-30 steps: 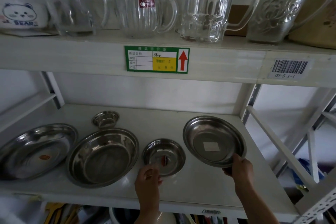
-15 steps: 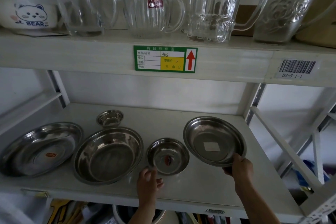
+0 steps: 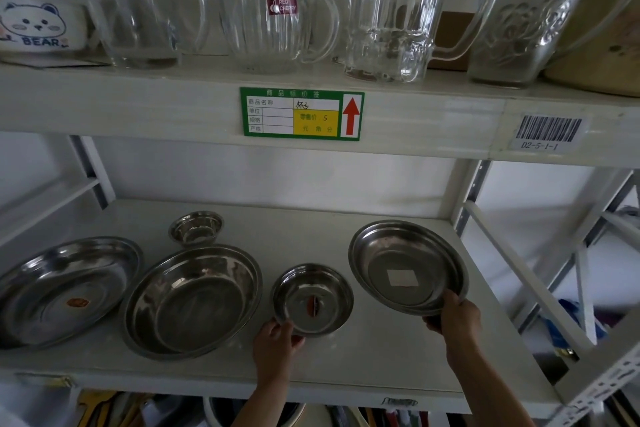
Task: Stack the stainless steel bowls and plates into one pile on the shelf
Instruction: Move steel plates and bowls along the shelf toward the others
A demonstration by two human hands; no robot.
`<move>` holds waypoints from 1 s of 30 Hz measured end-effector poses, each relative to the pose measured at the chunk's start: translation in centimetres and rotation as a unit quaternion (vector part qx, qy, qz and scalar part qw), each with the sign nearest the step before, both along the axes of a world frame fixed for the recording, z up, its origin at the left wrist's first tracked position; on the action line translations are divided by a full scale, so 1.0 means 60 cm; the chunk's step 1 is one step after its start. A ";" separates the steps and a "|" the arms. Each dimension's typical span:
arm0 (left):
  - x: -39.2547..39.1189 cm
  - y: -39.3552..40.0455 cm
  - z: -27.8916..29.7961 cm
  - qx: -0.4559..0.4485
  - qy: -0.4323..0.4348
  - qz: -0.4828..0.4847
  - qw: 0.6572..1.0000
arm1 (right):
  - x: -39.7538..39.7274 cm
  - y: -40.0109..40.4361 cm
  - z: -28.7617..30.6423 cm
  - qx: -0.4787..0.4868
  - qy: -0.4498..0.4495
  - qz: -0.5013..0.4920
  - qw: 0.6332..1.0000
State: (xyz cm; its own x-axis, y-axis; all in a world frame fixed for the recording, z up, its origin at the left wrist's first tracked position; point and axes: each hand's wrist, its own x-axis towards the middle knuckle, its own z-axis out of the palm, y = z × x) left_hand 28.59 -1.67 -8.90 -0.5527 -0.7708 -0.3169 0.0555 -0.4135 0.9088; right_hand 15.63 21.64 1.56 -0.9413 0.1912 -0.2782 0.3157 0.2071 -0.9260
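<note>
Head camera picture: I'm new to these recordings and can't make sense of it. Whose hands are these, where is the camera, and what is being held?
The camera sits on a person's head, looking down at their own bare hands. On the white shelf lie steel dishes. The left hand grips the near rim of the small bowl. The right hand grips the near edge of the plate, which looks tilted. A large bowl, another plate and a tiny bowl lie untouched. Glass jugs stand above.

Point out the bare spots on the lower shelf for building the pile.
Bare: behind the small plate, between tiny bowl and right plate; also the front strip by both hands. Crowded: left half, where deep dish and left plate nearly touch.
</note>
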 end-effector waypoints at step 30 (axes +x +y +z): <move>-0.078 0.126 0.009 -0.059 -0.028 -0.091 0.994 | -0.031 0.102 -0.005 -0.039 0.029 -0.094 0.994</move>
State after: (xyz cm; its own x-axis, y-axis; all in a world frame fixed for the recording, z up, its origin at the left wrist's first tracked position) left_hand 23.90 5.87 -8.38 -0.6701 -0.6937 -0.2641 -0.0612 -0.3029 0.9510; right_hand 13.77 27.79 1.28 -0.9061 0.3448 -0.2450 0.2870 0.0757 -0.9549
